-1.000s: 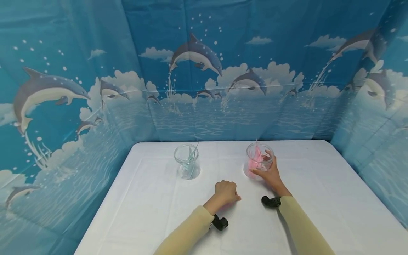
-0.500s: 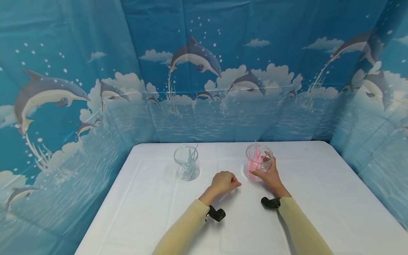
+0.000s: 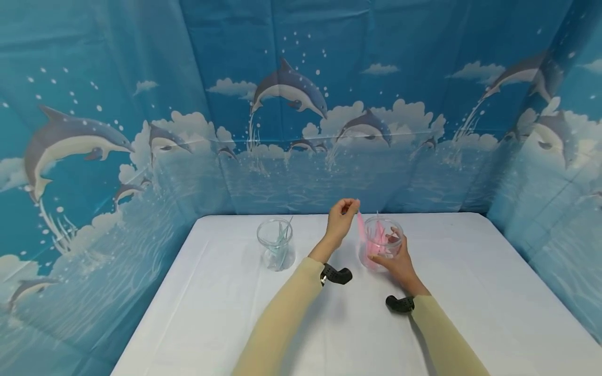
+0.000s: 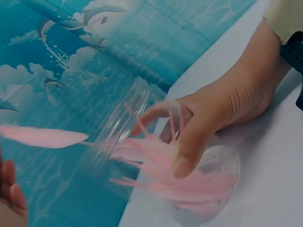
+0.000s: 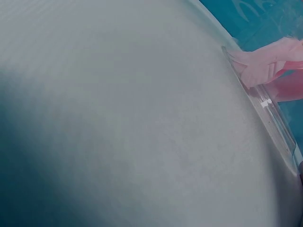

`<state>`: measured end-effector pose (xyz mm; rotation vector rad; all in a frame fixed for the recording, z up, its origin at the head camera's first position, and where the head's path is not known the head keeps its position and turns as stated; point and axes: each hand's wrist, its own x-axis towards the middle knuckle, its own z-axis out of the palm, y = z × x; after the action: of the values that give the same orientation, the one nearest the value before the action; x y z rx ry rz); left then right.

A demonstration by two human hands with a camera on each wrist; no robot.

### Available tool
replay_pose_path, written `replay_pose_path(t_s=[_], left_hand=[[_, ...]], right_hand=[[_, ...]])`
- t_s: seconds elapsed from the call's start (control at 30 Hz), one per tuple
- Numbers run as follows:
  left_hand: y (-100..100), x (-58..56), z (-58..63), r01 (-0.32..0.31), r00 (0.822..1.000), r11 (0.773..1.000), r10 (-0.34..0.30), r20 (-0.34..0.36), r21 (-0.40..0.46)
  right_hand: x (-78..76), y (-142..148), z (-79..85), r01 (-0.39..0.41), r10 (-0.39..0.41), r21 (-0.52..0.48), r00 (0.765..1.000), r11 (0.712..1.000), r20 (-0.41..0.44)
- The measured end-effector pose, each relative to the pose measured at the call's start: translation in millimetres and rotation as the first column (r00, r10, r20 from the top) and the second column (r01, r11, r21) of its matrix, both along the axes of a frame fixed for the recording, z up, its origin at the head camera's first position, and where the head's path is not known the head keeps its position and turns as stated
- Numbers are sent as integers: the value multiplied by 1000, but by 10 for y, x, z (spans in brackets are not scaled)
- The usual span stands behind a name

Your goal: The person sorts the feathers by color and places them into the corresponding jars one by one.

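In the head view my left hand (image 3: 340,222) is raised at the left of a clear jar (image 3: 371,261) and pinches a pink feather (image 3: 361,227) that hangs from its fingertips. The left wrist view has this feather (image 4: 45,136) with its bare quill at the jar's mouth; whether it is past the rim I cannot tell. Several more pink feathers (image 4: 161,161) lie inside the jar. My right hand (image 3: 400,258) grips the jar's right side, thumb in front. In the right wrist view only a part of the jar (image 5: 279,123) with pink feathers shows at the right edge.
A second clear jar (image 3: 275,243) with several pale green feathers (image 3: 282,240) stands to the left on the white table (image 3: 226,313). Behind the table hangs a blue dolphin-print cloth (image 3: 282,172).
My left hand has gone from low over the table, where a pale pink strip showed beneath it, up and forward to beside the jar with the pink feather. The right hand keeps its grip.
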<state>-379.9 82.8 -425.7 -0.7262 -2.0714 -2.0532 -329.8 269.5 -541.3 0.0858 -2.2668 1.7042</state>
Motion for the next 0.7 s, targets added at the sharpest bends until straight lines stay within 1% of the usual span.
replay_pose_path(t_s=[0.1,0.17,0.23,0.27,0.33,0.4,0.47,0.5,0.57,0.7], left_hand=[[133,-21,-51,-42,999,991,40,16,124],[218,-27,-94,-64,998,985,66,-9,159],[290,-29,-150,-78,995,983,87,-50,165],[317,-24,-185,-87,992,985,100,-74,151],[346,-10,-260,-114,985,990,124,-121,89],[341,14,-346,-124,979,992,124,-161,14],[303,45,-432,-129,975,990,117,-187,-56],[274,65,-467,-125,976,989,109,-189,-76],[207,100,-515,-120,977,989,102,-186,-90],[44,143,-539,-144,975,983,120,-189,-114]], right_hand=[[-4,5,-23,-4,4,-14,1000,1000,-2],[-21,10,-31,-3,3,-22,1000,1000,-11],[-26,4,-30,-2,2,-17,1000,1000,-18],[-21,-2,-30,0,0,-11,1000,1000,-20],[-15,-16,-24,7,-6,6,1000,1000,-21],[-4,-28,-20,5,-5,17,1000,1000,-22],[-1,-31,-28,4,-4,9,1000,1000,-26],[-4,-28,-36,3,-3,10,1000,1000,-28],[-12,-18,-48,3,-3,7,999,1000,-35],[-33,20,-41,4,-3,13,999,1000,-46]])
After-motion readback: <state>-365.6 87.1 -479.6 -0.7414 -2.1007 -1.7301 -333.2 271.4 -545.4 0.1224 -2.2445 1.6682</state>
